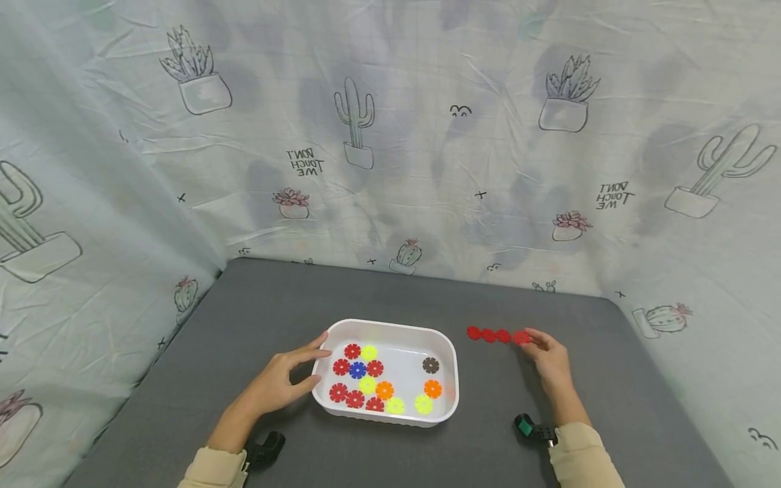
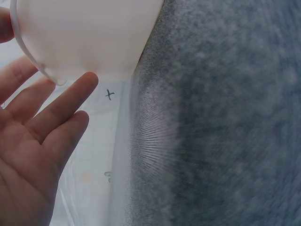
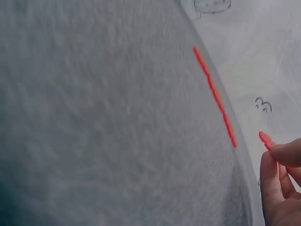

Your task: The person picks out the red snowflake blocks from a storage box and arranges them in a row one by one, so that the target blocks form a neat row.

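A white plastic tray holds several notched snowflake discs, including a blue disc, a brown disc and red, yellow and orange ones. At its left end, my left hand holds the rim. In the left wrist view two fingers reach over the rim, while the others lie outside the tray wall. To the right, my right hand pinches a red snowflake disc between thumb and finger. A row of red snowflake discs lies just left of it, joined or touching end to end.
The dark grey table stretches around the tray. A white curtain with cactus drawings hangs behind it and along both sides. Dark wrist devices sit by both sleeves.
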Motion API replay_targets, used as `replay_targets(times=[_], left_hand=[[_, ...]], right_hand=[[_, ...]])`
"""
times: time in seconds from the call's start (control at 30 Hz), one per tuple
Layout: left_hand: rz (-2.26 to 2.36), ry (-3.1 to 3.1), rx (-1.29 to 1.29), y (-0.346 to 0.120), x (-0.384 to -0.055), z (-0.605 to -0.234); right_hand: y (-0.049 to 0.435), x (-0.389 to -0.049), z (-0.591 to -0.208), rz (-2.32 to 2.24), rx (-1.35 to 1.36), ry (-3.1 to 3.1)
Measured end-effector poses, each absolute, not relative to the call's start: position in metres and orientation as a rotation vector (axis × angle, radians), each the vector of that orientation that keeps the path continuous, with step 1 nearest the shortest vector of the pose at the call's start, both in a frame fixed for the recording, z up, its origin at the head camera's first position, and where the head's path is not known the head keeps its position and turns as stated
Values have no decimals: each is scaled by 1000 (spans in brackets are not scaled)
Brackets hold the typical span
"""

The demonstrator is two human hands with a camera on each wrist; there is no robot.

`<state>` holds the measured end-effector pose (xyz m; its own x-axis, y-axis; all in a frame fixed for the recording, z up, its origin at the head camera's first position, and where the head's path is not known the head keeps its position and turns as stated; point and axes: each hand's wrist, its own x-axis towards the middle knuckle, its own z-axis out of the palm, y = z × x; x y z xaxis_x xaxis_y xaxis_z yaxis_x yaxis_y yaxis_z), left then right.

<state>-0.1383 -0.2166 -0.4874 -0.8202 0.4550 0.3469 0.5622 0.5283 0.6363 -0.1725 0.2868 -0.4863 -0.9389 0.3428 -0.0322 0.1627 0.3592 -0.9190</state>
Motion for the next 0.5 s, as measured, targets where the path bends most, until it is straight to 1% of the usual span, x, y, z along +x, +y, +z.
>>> replay_targets(times=[0.5], left_hand=[[-1136,-2595,-910,-218,-141,-492]], right_hand=[[295,-194,-500,1423,-453,-2593]])
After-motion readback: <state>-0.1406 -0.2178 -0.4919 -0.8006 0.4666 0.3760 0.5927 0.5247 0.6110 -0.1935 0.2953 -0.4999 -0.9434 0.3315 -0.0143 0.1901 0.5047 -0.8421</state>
